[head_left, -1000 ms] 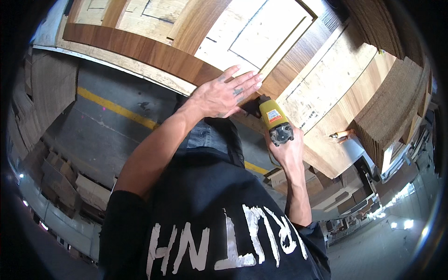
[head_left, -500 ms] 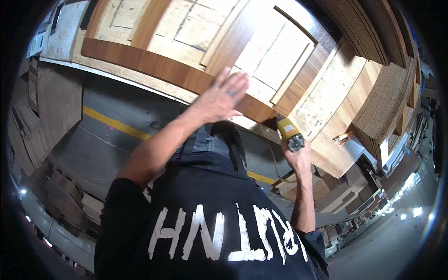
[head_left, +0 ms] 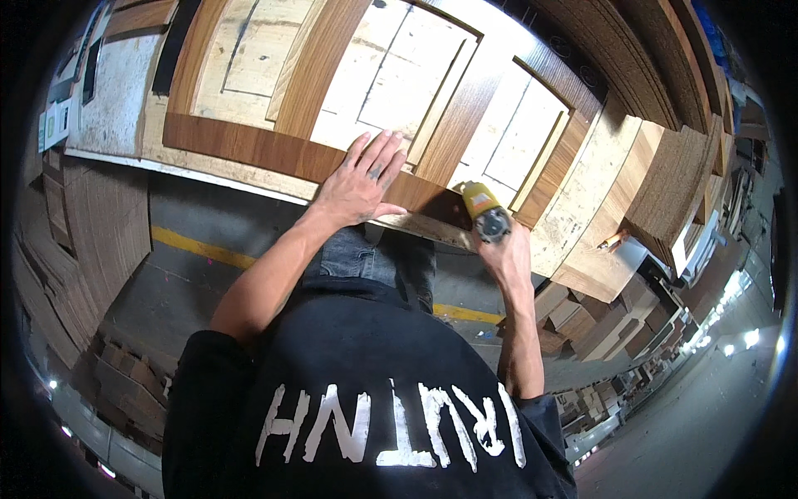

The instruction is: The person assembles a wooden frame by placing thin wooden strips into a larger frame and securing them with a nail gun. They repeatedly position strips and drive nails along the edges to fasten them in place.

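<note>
A brown wood-grain frame with several crosspieces lies on the workbench in front of me. My left hand is pressed flat on its near rail, fingers spread, gripping nothing. My right hand is wrapped round a yellow nail gun with a dark round cap. The tool's nose points away from me at the near rail, to the right of my left hand; whether it touches the wood is hidden. Thin strips line some inner edges of the frame.
Stacked brown boards stand on the bench's right, with a small orange-handled tool beside them. Board stacks rise at the left. Wood offcuts lie below the bench at the right. A yellow line crosses the floor.
My left hand has come down to rest on the near rail and moved slightly left. The nail gun in my right hand has shifted left along that rail.
</note>
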Demonstrator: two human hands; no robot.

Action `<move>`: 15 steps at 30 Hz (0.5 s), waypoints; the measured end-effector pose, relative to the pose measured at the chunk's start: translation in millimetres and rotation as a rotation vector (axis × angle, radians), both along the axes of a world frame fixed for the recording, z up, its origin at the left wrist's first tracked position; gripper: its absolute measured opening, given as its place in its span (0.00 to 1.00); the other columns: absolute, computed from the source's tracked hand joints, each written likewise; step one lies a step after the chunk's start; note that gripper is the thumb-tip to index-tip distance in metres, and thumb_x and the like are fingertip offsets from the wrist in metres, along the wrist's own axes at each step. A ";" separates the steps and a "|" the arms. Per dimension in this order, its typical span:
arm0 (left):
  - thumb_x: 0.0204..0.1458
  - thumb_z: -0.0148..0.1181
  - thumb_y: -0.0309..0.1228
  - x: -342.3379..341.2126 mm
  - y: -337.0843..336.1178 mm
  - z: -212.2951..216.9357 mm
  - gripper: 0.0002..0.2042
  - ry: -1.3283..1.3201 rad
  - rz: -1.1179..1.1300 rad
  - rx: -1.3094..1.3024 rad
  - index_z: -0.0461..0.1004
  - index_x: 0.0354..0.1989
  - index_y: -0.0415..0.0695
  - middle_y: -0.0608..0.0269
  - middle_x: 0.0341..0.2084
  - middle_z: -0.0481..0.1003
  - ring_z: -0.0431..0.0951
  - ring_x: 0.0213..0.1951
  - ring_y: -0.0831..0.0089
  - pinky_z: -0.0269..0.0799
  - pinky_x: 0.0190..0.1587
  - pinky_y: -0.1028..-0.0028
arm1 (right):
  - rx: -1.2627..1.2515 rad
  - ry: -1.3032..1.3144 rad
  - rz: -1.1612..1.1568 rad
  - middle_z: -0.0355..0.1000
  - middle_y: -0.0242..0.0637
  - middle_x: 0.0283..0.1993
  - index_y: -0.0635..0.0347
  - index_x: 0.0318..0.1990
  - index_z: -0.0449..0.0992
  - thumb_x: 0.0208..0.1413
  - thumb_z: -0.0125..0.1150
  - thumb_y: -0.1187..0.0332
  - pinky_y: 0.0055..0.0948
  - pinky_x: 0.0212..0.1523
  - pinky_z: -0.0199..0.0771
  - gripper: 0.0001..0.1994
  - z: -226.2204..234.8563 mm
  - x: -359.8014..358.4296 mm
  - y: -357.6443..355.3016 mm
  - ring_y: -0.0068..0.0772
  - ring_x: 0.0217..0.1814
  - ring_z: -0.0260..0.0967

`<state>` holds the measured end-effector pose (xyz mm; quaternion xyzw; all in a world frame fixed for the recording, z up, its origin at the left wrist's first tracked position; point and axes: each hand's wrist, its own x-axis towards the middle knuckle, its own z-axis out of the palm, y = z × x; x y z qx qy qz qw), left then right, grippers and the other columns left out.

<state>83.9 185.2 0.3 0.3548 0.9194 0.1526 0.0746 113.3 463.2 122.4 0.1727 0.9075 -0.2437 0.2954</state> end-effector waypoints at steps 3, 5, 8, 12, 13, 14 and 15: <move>0.50 0.57 0.68 -0.7 -0.9 -3.8 0.50 0.001 -0.005 0.072 0.56 0.73 0.43 0.42 0.74 0.50 0.48 0.75 0.47 0.42 0.76 0.47 | -0.066 0.078 0.101 0.80 0.58 0.34 0.70 0.46 0.79 0.45 0.67 0.73 0.42 0.43 0.80 0.18 -14.7 -2.9 -7.8 0.55 0.37 0.81; 0.49 0.58 0.67 -0.9 -0.4 -0.9 0.46 -0.015 -0.011 0.064 0.54 0.76 0.62 0.45 0.75 0.48 0.47 0.75 0.47 0.42 0.75 0.45 | -0.102 0.076 0.065 0.79 0.58 0.33 0.69 0.44 0.79 0.45 0.66 0.73 0.43 0.43 0.79 0.17 -9.6 -5.7 -15.7 0.56 0.38 0.80; 0.48 0.59 0.67 -2.4 0.7 -1.1 0.44 0.032 -0.046 0.056 0.52 0.76 0.75 0.49 0.76 0.47 0.47 0.76 0.47 0.41 0.75 0.44 | -0.133 0.090 0.039 0.78 0.58 0.32 0.68 0.44 0.79 0.46 0.65 0.73 0.44 0.42 0.77 0.15 -7.8 -5.6 -20.5 0.59 0.39 0.79; 0.48 0.59 0.67 -0.7 2.2 -1.7 0.43 -0.030 -0.035 0.016 0.52 0.75 0.80 0.51 0.76 0.47 0.46 0.76 0.48 0.40 0.75 0.43 | -0.168 0.095 0.007 0.78 0.59 0.32 0.68 0.44 0.78 0.46 0.65 0.73 0.44 0.41 0.78 0.15 -10.4 -2.6 -17.4 0.60 0.38 0.78; 0.48 0.59 0.67 -1.7 1.4 -2.0 0.43 -0.030 -0.036 0.016 0.52 0.75 0.79 0.51 0.76 0.47 0.46 0.76 0.48 0.40 0.75 0.43 | -0.178 0.089 0.001 0.78 0.59 0.32 0.68 0.44 0.78 0.46 0.65 0.73 0.44 0.41 0.78 0.15 -9.8 -2.8 -15.9 0.60 0.38 0.78; 0.48 0.59 0.67 -2.2 1.9 -1.9 0.43 -0.030 -0.037 0.018 0.52 0.75 0.79 0.51 0.76 0.47 0.45 0.76 0.48 0.39 0.75 0.43 | -0.178 0.073 0.010 0.78 0.59 0.32 0.68 0.44 0.78 0.46 0.65 0.73 0.44 0.41 0.78 0.16 -9.0 -2.1 -13.6 0.60 0.38 0.78; 0.48 0.59 0.67 -2.1 1.9 -1.8 0.43 -0.043 -0.031 0.041 0.53 0.75 0.78 0.52 0.76 0.46 0.44 0.76 0.48 0.39 0.75 0.42 | -0.179 0.057 0.020 0.78 0.59 0.32 0.68 0.44 0.78 0.46 0.65 0.74 0.43 0.41 0.78 0.16 -7.8 -1.5 -11.4 0.60 0.38 0.78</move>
